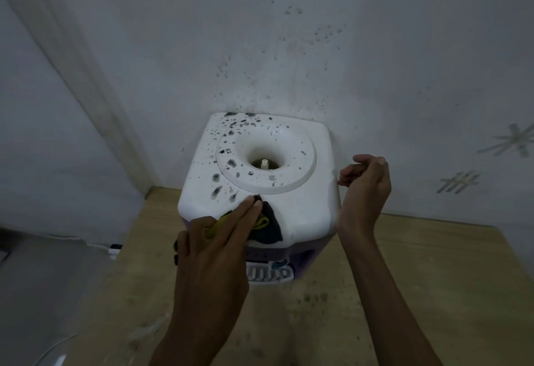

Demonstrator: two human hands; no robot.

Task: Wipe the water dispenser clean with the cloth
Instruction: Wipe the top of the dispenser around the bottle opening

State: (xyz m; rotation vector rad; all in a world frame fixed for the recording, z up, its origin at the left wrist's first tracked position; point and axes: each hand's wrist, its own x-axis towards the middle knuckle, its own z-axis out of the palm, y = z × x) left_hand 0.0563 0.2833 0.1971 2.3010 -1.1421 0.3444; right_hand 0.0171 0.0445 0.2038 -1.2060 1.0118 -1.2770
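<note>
A white tabletop water dispenser (303, 201) stands against the wall, its top and bottle ring spattered with dark spots on the left and rear. A dark cloth with yellow-green trim (267, 225) lies on the front edge of the top. My left hand (213, 247) presses the cloth down with straight fingers that reach toward the ring. My right hand (364, 189) hovers by the dispenser's right side with its fingers loosely curled and nothing in it. The dispenser's purple front and white drip tray (268, 273) show below my left hand.
The dispenser sits on a wooden table (433, 279) with dark specks on its surface. The white wall (289, 47) behind is spattered with dark spots. A grey floor and a white cable (57, 342) lie to the left.
</note>
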